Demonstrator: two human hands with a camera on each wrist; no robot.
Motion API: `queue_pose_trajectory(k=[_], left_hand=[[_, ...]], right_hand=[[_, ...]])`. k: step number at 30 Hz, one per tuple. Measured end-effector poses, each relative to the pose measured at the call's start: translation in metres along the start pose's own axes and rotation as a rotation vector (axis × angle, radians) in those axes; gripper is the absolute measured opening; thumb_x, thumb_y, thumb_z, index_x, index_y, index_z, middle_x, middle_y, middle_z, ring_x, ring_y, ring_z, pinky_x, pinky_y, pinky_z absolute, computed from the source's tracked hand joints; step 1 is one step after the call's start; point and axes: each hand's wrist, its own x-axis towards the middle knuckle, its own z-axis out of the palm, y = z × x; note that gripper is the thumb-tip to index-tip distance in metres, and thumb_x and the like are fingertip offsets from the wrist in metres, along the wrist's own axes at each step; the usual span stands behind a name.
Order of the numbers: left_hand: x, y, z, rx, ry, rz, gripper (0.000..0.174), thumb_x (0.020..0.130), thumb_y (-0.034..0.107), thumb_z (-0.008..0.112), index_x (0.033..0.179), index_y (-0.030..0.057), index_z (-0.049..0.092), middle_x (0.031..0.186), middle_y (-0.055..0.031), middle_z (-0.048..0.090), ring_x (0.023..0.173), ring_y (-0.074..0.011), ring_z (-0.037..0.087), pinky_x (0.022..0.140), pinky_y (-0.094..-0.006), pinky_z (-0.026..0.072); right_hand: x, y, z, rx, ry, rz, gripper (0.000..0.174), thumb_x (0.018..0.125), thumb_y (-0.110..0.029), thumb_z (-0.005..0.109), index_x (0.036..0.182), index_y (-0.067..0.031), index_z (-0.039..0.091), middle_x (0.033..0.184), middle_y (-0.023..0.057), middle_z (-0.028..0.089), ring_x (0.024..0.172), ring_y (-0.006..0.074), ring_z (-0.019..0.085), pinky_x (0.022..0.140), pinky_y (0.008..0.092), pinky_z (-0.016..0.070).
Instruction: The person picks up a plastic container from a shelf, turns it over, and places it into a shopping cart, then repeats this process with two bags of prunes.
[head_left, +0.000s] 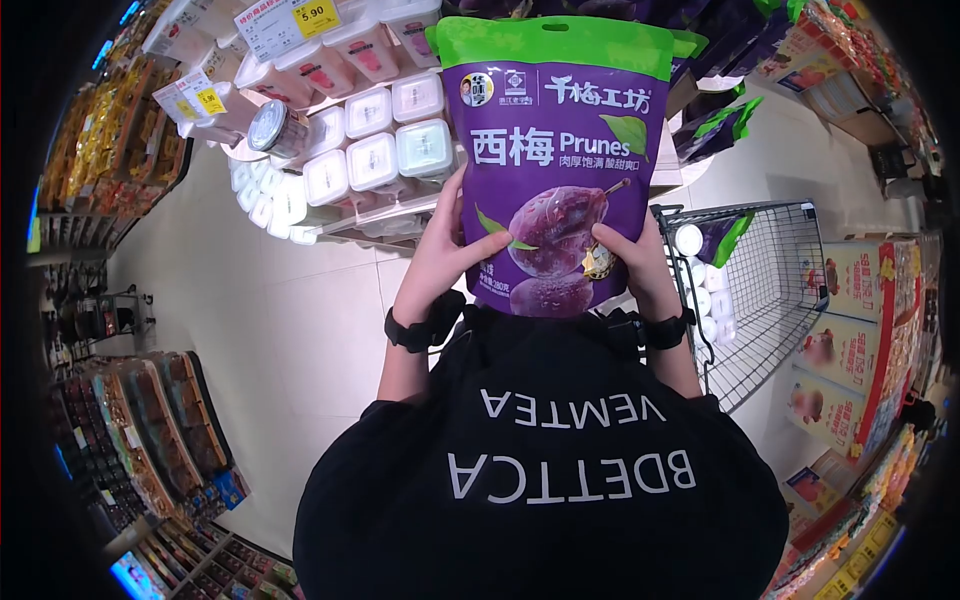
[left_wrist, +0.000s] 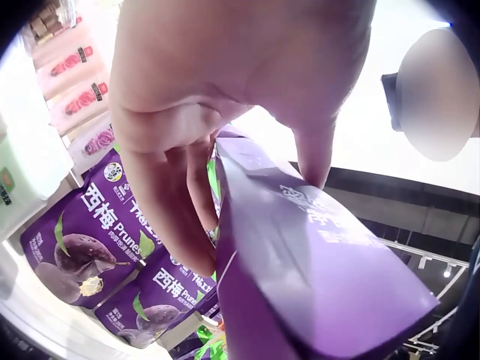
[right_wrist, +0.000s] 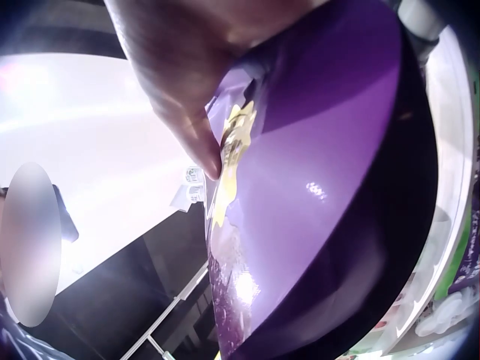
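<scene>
At the far left, a shelf unit (head_left: pixel 90 140) carried yellow packages; nearer, a rack (head_left: pixel 155 425) of packed goods stood beside it. Pale floor tiles (head_left: pixel 320 325), glossy and jointed, extended rightward to a white display (head_left: pixel 385 212). Its surface bore rows of lidded tubs (head_left: pixel 372 160), with a price card (head_left: pixel 285 25) marked 5.90 above. The left wrist view showed further prune bags (left_wrist: pixel 82 240) upright on the display.

The person's hands were apart, clamped on opposite sides of one purple prune bag (head_left: pixel 555 165). The left hand (head_left: pixel 443 245) gripped its left edge, thumb across the front; the right hand (head_left: pixel 642 255) gripped the right edge likewise. The bag was upright in front of the chest, its green top uppermost.

To the right stood a wire cart (head_left: pixel 823 255), containing white tubs (head_left: pixel 718 305) and a purple-and-green bag (head_left: pixel 722 240). Farther right, a red-edged stand (head_left: pixel 880 335) displayed printed panels.
</scene>
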Motion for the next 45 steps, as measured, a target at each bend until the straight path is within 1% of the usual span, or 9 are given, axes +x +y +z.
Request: queue_pose_trajectory(k=[5,11,14,20,24,27,32,36,45], left_hand=[[-0.006,-0.009,0.008,0.053,0.085,0.042,0.076,0.075,0.008,0.068,0.136,0.0039,0.023,0.125,-0.0126,0.045,0.113,-0.0198,0.046,0.093,-0.0315,0.0382],[-0.021,0.002,0.040,0.909,0.260,0.421,0.056,0.066,0.016,0.073,0.117,0.0059,0.051,0.112,-0.0133,0.049,0.101,-0.0304,0.048,0.086,-0.0379,0.0414],[-0.020,0.003,0.063,0.909,0.130,0.356,0.087,0.060,0.032,0.079,0.131,0.0070,0.036,0.124,-0.0208,0.035,0.113,-0.0364,0.042,0.094,-0.0413,0.0379],[-0.005,-0.004,0.063,0.071,0.068,0.255,0.115,0.056,0.033,0.081,0.140,0.0078,0.007,0.136,-0.0184,0.022,0.125,-0.0314,0.032,0.102,-0.0388,0.0297],[-0.010,-0.018,0.036,-0.246,0.133,0.110,0.080,0.075,0.020,0.066,0.136,0.0018,0.018,0.128,-0.0165,0.039,0.117,-0.0258,0.043,0.098,-0.0363,0.0352],[-0.015,-0.010,0.024,-0.632,0.169,-0.080,0.046,0.078,0.016,0.056,0.118,-0.0051,0.045,0.108,-0.0161,0.057,0.095,-0.0242,0.059,0.082,-0.0340,0.0492],[-0.016,-0.032,-0.003,-0.994,-0.069,0.015,0.046,0.075,0.010,0.050,0.117,-0.0090,0.045,0.108,-0.0213,0.057,0.095,-0.0299,0.060,0.084,-0.0376,0.0492],[-0.018,-0.041,-0.012,-1.052,-0.176,0.059,0.046,0.073,0.007,0.049,0.115,-0.0108,0.045,0.110,-0.0249,0.056,0.095,-0.0324,0.060,0.084,-0.0396,0.0495],[-0.018,-0.047,-0.018,-1.094,-0.234,0.054,0.056,0.062,0.001,0.050,0.117,-0.0113,0.044,0.111,-0.0239,0.056,0.096,-0.0338,0.059,0.088,-0.0404,0.0466]], right_hand=[[-0.001,0.003,-0.001,-0.006,0.036,-0.003,0.051,0.075,-0.008,0.069,0.119,-0.0013,0.044,0.105,0.0043,0.055,0.093,0.0109,0.053,0.082,0.0258,0.0430],[-0.005,0.001,0.021,-0.182,0.183,-0.126,0.049,0.076,-0.009,0.069,0.118,0.0012,0.045,0.104,0.0076,0.057,0.092,0.0127,0.055,0.081,0.0271,0.0445],[-0.012,0.001,0.047,-0.412,0.257,-0.324,0.055,0.076,-0.011,0.067,0.123,0.0025,0.041,0.097,0.0155,0.061,0.081,0.0188,0.062,0.072,0.0283,0.0487],[-0.020,-0.021,0.064,-0.695,0.086,-0.502,0.070,0.067,-0.017,0.063,0.131,-0.0029,0.038,0.124,0.0247,0.047,0.112,0.0371,0.049,0.092,0.0411,0.0401],[-0.021,-0.040,0.059,-0.956,-0.193,-0.597,0.066,0.065,-0.035,0.058,0.125,-0.0096,0.049,0.129,0.0219,0.044,0.124,0.0398,0.035,0.103,0.0552,0.0169],[-0.025,-0.049,0.069,-1.050,-0.264,-0.664,0.060,0.065,-0.027,0.060,0.123,-0.0110,0.051,0.129,0.0198,0.044,0.124,0.0395,0.036,0.103,0.0531,0.0191],[-0.013,-0.046,0.056,-0.885,0.264,-0.768,0.070,0.063,-0.011,0.069,0.126,-0.0030,0.041,0.125,0.0216,0.045,0.124,0.0363,0.035,0.101,0.0462,0.0291],[-0.012,-0.041,0.050,-0.344,0.063,-0.274,0.085,0.064,-0.011,0.073,0.135,-0.0020,0.026,0.125,0.0185,0.043,0.116,0.0261,0.046,0.095,0.0366,0.0390],[-0.014,-0.023,0.044,-0.354,0.077,-0.372,0.092,0.063,-0.016,0.077,0.135,-0.0019,0.022,0.123,0.0157,0.045,0.111,0.0224,0.049,0.094,0.0341,0.0407]])
